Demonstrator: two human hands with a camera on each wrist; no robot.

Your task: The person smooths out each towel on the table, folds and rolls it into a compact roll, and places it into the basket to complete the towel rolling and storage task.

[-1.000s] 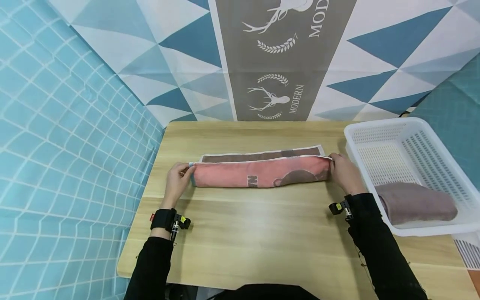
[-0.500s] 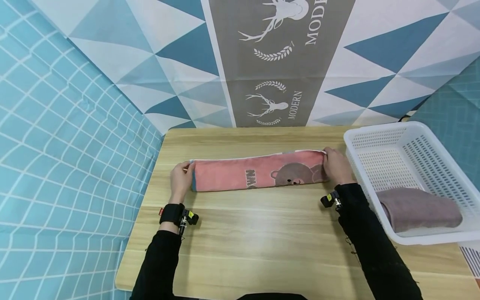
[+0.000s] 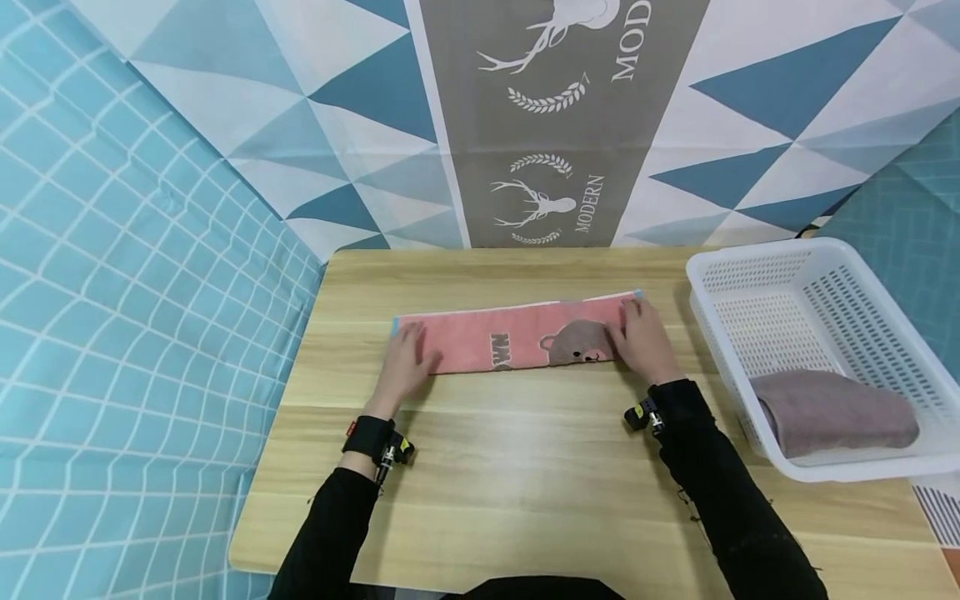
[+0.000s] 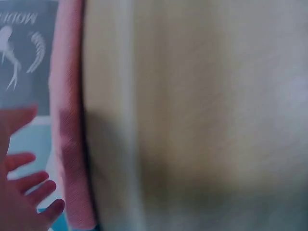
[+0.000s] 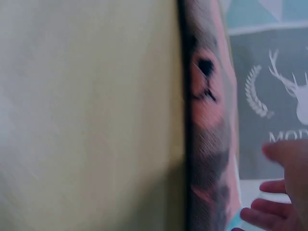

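Note:
A pink towel, folded into a long strip with a grey bear print and letters, lies across the table. Over its left end is my left hand, fingers spread and pinching nothing. The right hand is at the other end beside the bear print, its fingers loose. In the left wrist view, the left hand's fingers stand apart beside the pink fold. The right wrist view has the right hand at the lower right, fingers extended near the towel's edge.
A white plastic basket stands at the right of the wooden table. Inside it lies a rolled brown-grey towel. A patterned cloth backdrop rises behind the table, and a blue checked cloth hangs at the left.
The towel's near part has been folded back over the brown strip behind it. Both hands have let go of the ends and moved inward onto the towel.

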